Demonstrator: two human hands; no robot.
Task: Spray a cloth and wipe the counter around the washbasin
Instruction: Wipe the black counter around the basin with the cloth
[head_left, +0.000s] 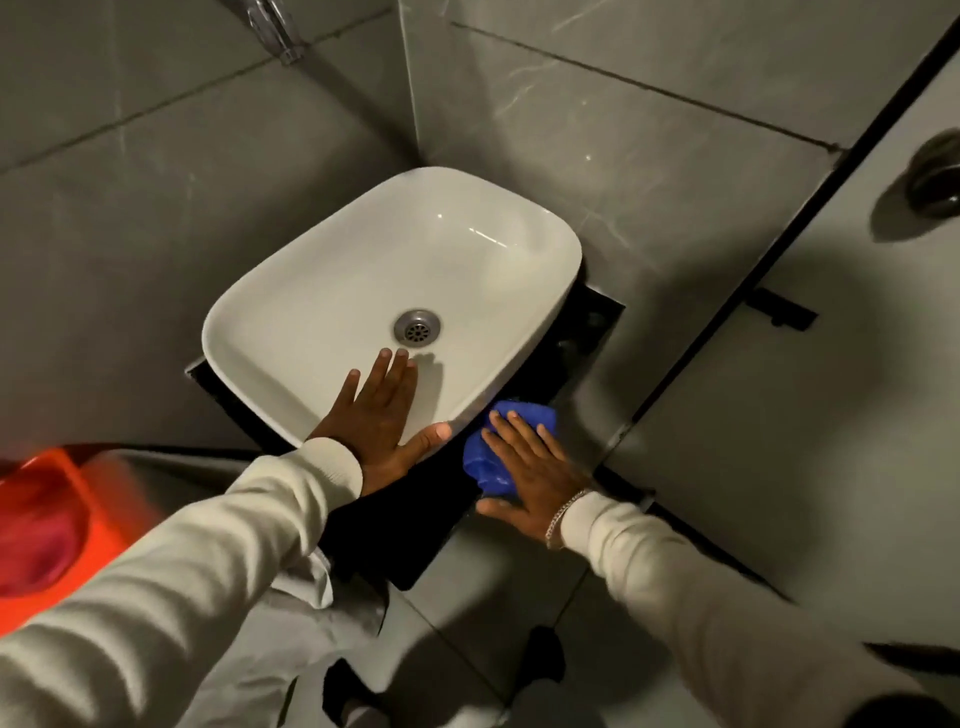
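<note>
A white washbasin (332, 291) with a metal drain (416, 326) sits on a small black counter (405, 525). My left hand (382, 421) lies flat and spread on the basin's near rim, holding nothing. My right hand (530, 467) presses a crumpled blue cloth (480, 460) onto the black counter at the basin's near right corner, fingers spread over it. No spray bottle is in view.
Grey tiled walls close in behind and to the right of the basin. A chrome tap (275, 31) juts from the wall at the top. A grey cubicle door with a round knob (935, 179) stands at right. A blurred orange object (47, 519) sits at the lower left.
</note>
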